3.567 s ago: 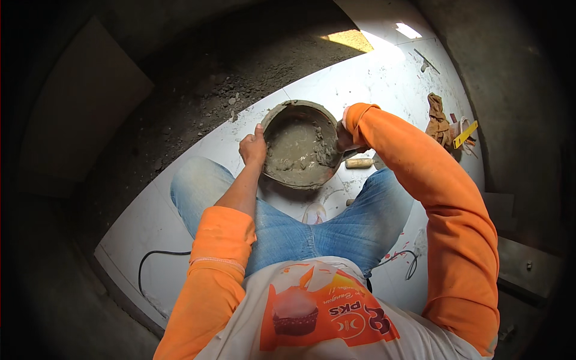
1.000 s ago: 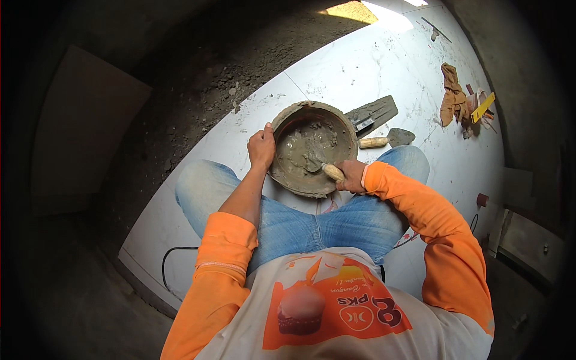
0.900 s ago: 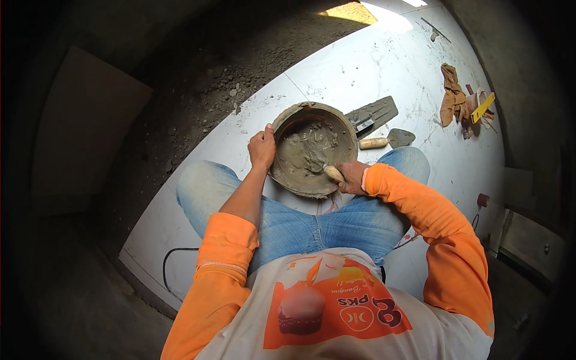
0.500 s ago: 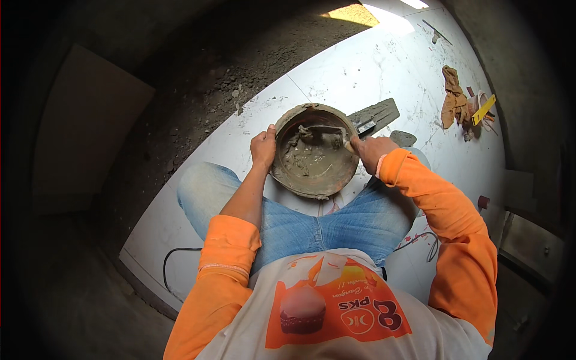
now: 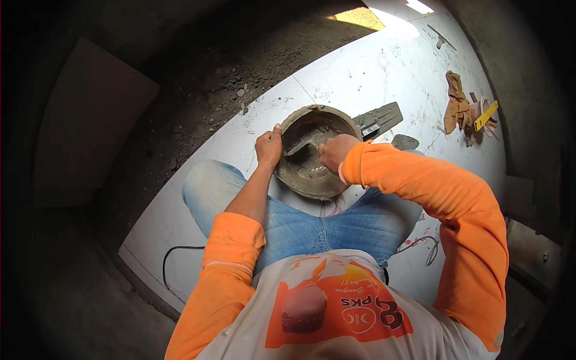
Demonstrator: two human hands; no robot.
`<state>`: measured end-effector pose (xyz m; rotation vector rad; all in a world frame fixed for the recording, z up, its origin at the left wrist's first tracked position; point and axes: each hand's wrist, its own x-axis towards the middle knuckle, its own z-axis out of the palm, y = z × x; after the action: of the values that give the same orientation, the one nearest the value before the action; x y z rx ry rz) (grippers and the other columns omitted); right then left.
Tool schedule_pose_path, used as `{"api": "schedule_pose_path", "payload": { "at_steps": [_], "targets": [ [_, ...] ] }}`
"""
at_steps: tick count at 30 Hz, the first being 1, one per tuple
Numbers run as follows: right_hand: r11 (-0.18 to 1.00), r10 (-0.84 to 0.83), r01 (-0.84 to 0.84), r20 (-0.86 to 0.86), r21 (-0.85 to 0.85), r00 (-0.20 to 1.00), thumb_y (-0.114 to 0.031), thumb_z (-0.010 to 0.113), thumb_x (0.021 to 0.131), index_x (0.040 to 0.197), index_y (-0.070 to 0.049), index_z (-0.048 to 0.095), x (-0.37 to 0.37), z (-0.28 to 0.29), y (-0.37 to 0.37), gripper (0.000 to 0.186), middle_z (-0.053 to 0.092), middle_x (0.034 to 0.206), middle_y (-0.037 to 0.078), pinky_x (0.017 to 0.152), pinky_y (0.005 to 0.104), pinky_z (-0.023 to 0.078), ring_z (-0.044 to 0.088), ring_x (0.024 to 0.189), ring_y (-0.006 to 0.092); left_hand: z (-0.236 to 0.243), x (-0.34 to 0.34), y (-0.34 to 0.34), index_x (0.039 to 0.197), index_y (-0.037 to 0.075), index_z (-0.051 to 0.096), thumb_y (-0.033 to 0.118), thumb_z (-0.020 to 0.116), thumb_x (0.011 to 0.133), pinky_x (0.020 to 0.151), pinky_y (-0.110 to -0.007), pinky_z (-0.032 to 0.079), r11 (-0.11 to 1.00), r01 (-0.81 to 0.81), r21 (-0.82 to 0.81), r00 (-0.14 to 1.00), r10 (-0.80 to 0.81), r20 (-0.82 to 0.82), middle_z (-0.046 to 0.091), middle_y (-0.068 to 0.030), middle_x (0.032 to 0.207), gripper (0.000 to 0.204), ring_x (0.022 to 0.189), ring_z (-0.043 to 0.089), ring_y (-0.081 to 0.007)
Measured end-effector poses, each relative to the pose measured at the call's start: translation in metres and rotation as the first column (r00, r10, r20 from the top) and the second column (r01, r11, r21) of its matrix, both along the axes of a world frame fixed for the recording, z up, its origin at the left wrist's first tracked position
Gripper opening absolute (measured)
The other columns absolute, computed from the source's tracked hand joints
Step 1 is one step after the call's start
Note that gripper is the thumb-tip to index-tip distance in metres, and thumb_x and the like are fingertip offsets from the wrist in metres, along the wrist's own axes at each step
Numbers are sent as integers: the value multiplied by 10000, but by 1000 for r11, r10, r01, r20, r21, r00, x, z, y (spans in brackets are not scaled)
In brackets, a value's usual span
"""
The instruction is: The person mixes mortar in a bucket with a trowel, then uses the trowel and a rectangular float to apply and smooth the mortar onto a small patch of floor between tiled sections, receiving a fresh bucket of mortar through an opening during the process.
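A round bucket [image 5: 303,189] smeared with grey mortar stands between my bent knees, with wet mortar inside. My left hand [image 5: 269,146] is closed on its left rim. Over the bucket's right part, my right hand [image 5: 337,154] is wrapped round the handle of a small trowel, whose mortar-coated blade [image 5: 298,147] is inside the bucket near its left wall. The handle is mostly hidden by my fingers. Just beyond the right rim lies a flat mortar-covered plastering trowel [image 5: 384,117], with a rounded grey piece [image 5: 405,142] beside it.
I sit on white tiles [image 5: 354,84]. A brown cloth [image 5: 456,103], a yellow-edged tool [image 5: 486,116] and a small container lie at the right; a thin-bladed tool [image 5: 441,37] is farther off. Black cable [image 5: 180,247] runs at the left. Rough rubble ground [image 5: 219,96] borders the tiles.
My right hand has moved left from the bucket's right rim to over its inside, bringing the trowel blade toward the left wall. My left hand keeps its hold on the rim.
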<state>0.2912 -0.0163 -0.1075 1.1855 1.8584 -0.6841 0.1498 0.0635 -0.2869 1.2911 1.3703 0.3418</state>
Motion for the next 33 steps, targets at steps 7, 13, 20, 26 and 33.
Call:
{"api": "schedule_pose_path", "payload": {
  "at_steps": [7, 13, 20, 26, 33],
  "targets": [
    [959, -275, 273, 18, 77, 961, -156, 456, 913, 1188, -81, 582, 12, 41, -58, 312, 644, 1035, 147, 747, 380, 542, 662, 916, 295, 6, 1, 4, 624, -37, 573, 468, 569, 876, 634, -423, 432, 1000, 3, -13, 1000, -3, -10, 589, -206, 639, 564, 593, 523, -290],
    [890, -456, 451, 136, 64, 880, -123, 428, 910, 1336, -36, 421, 32, 72, -62, 435, 619, 1021, 220, 676, 403, 544, 666, 865, 322, 20, 6, 6, 645, -30, 585, 489, 553, 879, 646, -421, 441, 998, 56, -24, 997, -57, -51, 604, -204, 653, 570, 615, 547, -298],
    [861, -476, 414, 181, 294, 861, -147, 433, 919, 1415, -29, 327, 33, 25, -57, 520, 603, 976, 190, 672, 368, 547, 667, 836, 301, 12, 6, 4, 650, -23, 592, 495, 551, 876, 652, -423, 444, 997, 67, -26, 996, -68, -52, 613, -191, 661, 567, 625, 557, -300],
    [827, -560, 545, 274, 137, 782, -172, 486, 901, 1381, -13, 376, 34, -6, -40, 518, 607, 1099, 231, 762, 387, 549, 652, 980, 318, 15, 2, 4, 645, -25, 588, 498, 553, 874, 648, -425, 444, 999, 37, -37, 997, -40, -66, 607, -198, 656, 572, 628, 560, -299],
    [721, -671, 685, 143, -103, 727, -135, 587, 810, 1291, 11, 377, 76, -55, -57, 545, 641, 988, 242, 686, 428, 556, 676, 909, 326, 12, 7, -1, 631, -33, 577, 487, 565, 869, 643, -427, 441, 999, 36, -14, 998, -37, -58, 602, -203, 652, 572, 618, 551, -306]
  ]
}}
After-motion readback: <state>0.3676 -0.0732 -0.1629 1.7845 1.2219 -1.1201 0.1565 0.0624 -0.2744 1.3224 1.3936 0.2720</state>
